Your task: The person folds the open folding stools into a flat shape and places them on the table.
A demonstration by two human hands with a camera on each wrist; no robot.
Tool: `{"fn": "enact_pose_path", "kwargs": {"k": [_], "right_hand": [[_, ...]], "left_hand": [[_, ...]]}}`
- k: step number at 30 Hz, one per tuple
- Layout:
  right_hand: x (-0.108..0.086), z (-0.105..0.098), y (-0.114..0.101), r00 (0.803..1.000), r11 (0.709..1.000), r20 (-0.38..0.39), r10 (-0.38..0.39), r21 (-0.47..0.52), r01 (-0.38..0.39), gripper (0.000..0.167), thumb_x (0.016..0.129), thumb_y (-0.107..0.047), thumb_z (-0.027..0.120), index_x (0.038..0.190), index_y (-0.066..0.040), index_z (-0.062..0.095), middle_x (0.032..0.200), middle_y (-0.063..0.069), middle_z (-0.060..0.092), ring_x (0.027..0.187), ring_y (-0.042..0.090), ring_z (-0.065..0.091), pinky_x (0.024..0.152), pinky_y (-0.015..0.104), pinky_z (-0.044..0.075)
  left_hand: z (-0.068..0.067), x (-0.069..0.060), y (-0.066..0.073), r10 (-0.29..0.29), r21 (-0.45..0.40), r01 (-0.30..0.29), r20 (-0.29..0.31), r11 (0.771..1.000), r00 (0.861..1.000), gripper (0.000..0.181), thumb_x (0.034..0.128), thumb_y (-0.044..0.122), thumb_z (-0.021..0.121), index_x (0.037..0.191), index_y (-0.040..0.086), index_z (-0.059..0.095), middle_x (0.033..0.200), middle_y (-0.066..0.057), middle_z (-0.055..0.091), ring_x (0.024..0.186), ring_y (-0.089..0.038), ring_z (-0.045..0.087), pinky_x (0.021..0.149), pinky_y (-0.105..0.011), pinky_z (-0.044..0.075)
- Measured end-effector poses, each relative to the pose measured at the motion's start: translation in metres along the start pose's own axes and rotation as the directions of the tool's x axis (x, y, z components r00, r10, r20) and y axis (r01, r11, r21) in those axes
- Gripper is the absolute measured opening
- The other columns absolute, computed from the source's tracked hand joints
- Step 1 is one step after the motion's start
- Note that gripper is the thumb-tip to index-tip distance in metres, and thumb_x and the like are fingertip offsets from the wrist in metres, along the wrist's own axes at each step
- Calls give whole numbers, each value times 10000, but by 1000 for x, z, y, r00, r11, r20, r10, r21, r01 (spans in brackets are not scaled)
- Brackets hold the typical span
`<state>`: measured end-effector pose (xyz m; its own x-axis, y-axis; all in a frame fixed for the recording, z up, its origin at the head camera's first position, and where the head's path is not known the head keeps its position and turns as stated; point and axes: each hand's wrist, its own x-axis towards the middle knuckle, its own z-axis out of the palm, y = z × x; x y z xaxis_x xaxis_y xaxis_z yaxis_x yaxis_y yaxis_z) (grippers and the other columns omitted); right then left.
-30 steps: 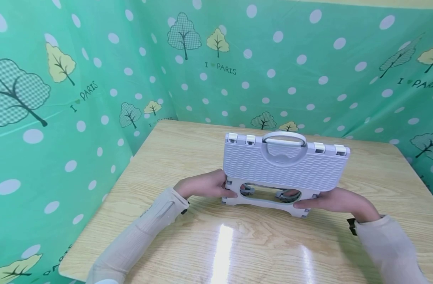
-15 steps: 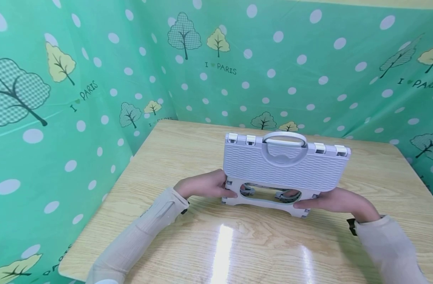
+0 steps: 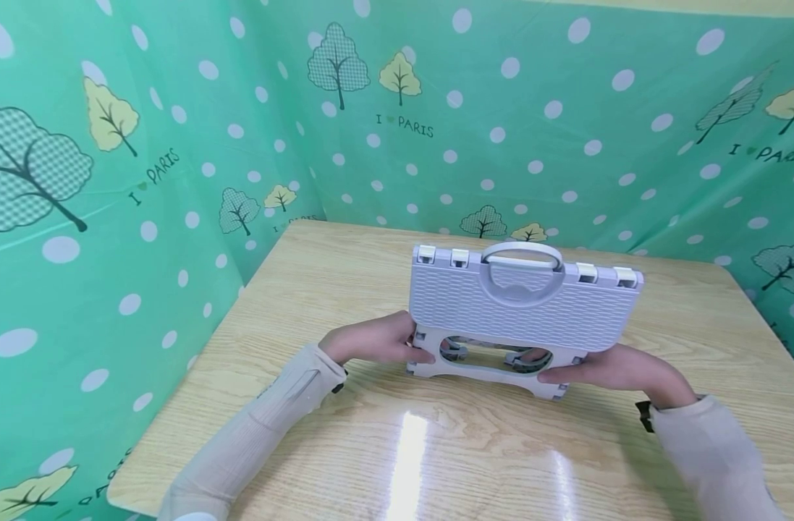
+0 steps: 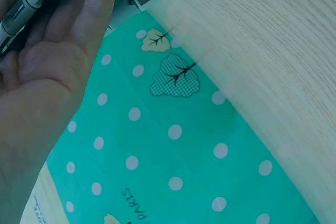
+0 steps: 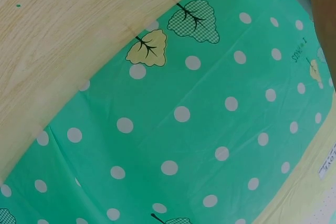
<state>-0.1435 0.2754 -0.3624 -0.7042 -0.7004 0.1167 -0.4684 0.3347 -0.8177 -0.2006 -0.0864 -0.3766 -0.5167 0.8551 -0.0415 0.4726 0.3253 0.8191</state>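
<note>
A light grey-lilac plastic folding stool (image 3: 520, 311) stands on the table, its textured seat panel folded upright and a carry handle (image 3: 523, 250) on top. Below the panel is a leg frame (image 3: 488, 373) with an oval opening. My left hand (image 3: 383, 339) grips the leg frame's left end, thumb in front and fingers behind. At the right end my right hand (image 3: 614, 373) holds the frame the same way, its thumb near the opening. The left wrist view has the left palm (image 4: 58, 51) against the stool's edge. Only a sliver of the right hand shows in the right wrist view.
The wood-grain table (image 3: 318, 449) spreads around the stool, with bright light reflections in front. A green dotted curtain (image 3: 370, 166) printed with trees hangs behind the table and along its left side.
</note>
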Motion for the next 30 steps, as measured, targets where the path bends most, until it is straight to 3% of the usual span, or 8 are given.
{"fn": "enact_pose_path", "kwargs": {"k": [10,20,26,30], "right_hand": [[0,1,1,999,999,-9,-37,7,38,738,861,7,751,1464,-121,345,1208,165,651,1080,240,656,855,292,545],[-1,1,0,999,999,-37,-21,-33,20,702,837,-26,786,1416,-129,402,1166,82,686,1044,204,665,851,275,538],[-2,2,-2,994,991,-104,24,-130,-37,818,786,-111,853,1447,-195,380,1363,-31,492,1231,13,446,969,144,389],[-3,2,-4,993,986,-114,45,-154,-63,848,779,-148,864,1453,-208,353,1388,-53,420,1244,-15,380,973,117,350]], "left_hand": [[-1,-2,1,-71,75,69,15,995,997,553,961,128,671,1454,93,423,1201,-50,667,956,-59,652,789,-243,560],[-2,-4,3,-76,76,75,18,994,997,521,969,136,660,1440,83,443,1201,-63,674,953,-49,655,780,-241,564],[-2,-4,4,-75,78,74,17,994,997,517,968,133,660,1435,82,445,1193,-64,676,951,-54,656,782,-242,564],[-2,-4,3,-73,70,72,16,995,997,519,965,129,663,1434,79,445,1193,-67,675,949,-57,658,787,-243,565]]}}
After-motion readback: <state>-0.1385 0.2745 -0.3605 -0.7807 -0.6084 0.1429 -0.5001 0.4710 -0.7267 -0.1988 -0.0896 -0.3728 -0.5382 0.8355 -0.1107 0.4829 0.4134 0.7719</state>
